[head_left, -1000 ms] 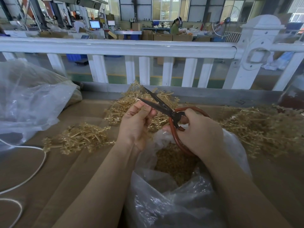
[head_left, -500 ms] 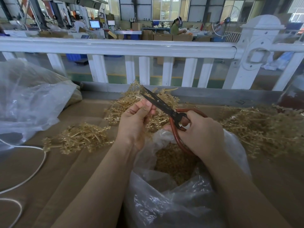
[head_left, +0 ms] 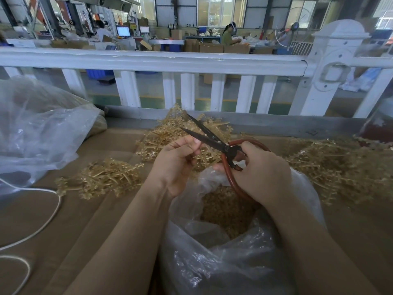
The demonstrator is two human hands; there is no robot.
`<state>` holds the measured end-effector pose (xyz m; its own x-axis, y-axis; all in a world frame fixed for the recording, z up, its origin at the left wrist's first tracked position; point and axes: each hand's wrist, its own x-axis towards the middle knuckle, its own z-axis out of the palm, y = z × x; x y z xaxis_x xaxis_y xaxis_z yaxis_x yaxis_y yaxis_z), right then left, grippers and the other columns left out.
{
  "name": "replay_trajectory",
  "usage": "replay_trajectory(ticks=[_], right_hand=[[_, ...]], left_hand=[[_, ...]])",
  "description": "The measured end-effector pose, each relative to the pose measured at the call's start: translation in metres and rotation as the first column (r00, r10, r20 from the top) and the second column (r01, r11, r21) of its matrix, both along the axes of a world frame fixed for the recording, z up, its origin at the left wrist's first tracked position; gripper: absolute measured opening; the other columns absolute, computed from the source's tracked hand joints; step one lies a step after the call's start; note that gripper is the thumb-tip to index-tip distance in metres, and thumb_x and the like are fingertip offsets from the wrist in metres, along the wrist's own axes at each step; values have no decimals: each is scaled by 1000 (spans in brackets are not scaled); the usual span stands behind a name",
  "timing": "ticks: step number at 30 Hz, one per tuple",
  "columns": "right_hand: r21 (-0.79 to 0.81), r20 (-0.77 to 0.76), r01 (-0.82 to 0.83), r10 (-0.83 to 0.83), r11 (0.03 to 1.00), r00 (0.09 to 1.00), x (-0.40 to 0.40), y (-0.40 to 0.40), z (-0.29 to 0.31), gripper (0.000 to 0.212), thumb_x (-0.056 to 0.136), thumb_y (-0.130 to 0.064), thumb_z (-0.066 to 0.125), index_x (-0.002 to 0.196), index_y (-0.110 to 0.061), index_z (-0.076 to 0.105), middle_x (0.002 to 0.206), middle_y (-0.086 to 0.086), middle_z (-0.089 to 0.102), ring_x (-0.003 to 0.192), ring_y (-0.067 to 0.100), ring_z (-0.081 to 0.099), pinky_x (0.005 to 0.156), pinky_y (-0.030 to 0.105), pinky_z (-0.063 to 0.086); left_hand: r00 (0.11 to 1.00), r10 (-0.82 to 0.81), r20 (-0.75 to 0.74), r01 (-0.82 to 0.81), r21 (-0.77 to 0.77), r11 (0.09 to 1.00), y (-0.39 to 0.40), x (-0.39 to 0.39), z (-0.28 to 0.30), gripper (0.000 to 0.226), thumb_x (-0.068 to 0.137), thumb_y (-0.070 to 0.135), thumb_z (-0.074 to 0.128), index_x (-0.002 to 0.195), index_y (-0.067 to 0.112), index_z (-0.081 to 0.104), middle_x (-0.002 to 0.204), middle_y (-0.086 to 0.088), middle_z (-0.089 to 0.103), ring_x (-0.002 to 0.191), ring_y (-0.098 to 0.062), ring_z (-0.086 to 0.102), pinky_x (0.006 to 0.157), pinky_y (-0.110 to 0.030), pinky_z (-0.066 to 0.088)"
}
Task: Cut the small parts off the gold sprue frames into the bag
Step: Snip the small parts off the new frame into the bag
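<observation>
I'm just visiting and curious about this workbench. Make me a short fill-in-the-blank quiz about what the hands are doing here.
1. The right hand grips a pair of ____ with reddish-brown handles.
2. Their dark blades stand ____, not closed.
3. The left hand pinches a gold sprue frame above the mouth of a clear plastic ____ that holds cut gold parts.
4. Beyond the table runs a ____ railing.

Missing words: scissors; open; bag; white

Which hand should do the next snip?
The right hand. It already holds the black scissors with red-brown loop handles, blades open over the clear plastic bag, while the left hand pinches a gold plastic sprue frame near them.
</observation>
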<state>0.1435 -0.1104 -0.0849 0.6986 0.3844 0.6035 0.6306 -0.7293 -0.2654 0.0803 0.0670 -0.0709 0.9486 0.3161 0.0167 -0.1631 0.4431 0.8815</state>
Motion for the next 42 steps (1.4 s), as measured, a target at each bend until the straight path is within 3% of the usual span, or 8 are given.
replay_trajectory(ticks=[8, 11, 17, 20, 24, 33, 37, 42], right_hand=[[9, 35, -1, 1, 1000, 999, 1, 0, -2, 78, 73, -93, 32, 89, -26, 67, 78, -16, 69, 65, 11, 63, 57, 22, 43], [-13, 15, 19, -18, 1000, 1000, 2, 1, -3, 71, 72, -92, 42, 89, -27, 67, 78, -15, 69, 64, 10, 61, 57, 21, 42], [7, -12, 4, -4, 1000, 1000, 1, 2, -3, 88, 69, -98, 21, 91, -27, 67, 78, -14, 70, 64, 11, 61, 58, 23, 46], [10, -13, -6, 6, 1000, 1000, 0, 3, -1, 94, 68, -99, 11, 91, -26, 67, 77, -13, 69, 63, 12, 60, 57, 23, 45], [2, -33, -3, 3, 1000, 999, 1, 2, -2, 85, 68, -97, 25, 88, -25, 66, 77, -13, 69, 63, 11, 58, 58, 24, 45], [16, -83, -16, 17, 1000, 996, 2, 2, -4, 93, 63, -102, 25, 88, -23, 68, 75, -11, 69, 63, 10, 57, 60, 25, 47], [8, -97, -6, 7, 1000, 995, 3, 1, -4, 91, 61, -102, 26, 93, -29, 68, 78, -14, 68, 65, 9, 54, 59, 23, 40], [10, -80, -11, 12, 1000, 997, 2, 0, -3, 69, 69, -94, 47, 97, -35, 68, 77, -25, 53, 66, 5, 53, 56, 8, 26]], left_hand=[[1000, -18, 17, 18, -13, 1000, 1, 2, -1, 11, 71, 13, 68, 82, 12, 64, 72, 3, 65, 61, -5, 54, 57, -16, 40], [999, -11, 39, 12, -5, 1000, 0, 2, 0, 10, 71, 13, 68, 80, 13, 62, 72, 2, 64, 62, -5, 53, 60, -18, 38], [994, 6, 111, -12, 53, 999, -1, 1, 1, 6, 72, 12, 68, 73, 18, 69, 72, 4, 66, 64, -5, 54, 65, -18, 42], [990, 44, 133, -65, 159, 985, -2, 1, 0, 9, 76, 9, 68, 73, 17, 69, 76, 3, 67, 70, -6, 58, 78, -30, 37], [985, 27, 172, -73, 268, 961, 0, 2, -3, 12, 88, 0, 64, 85, 11, 67, 78, 4, 70, 73, -7, 56, 77, -35, 34], [982, 21, 189, -73, 273, 959, 2, 2, -5, 8, 88, 1, 63, 88, 9, 66, 86, -1, 69, 85, -17, 58, 90, -40, 34], [969, 54, 240, -139, 353, 925, 2, 2, -2, 7, 86, -1, 58, 89, 3, 62, 76, 1, 69, 70, -8, 59, 66, -17, 44], [943, 147, 298, -277, 462, 843, 1, 2, -3, 16, 98, -2, 46, 94, -11, 58, 73, -6, 67, 67, -12, 57, 62, -17, 42]])
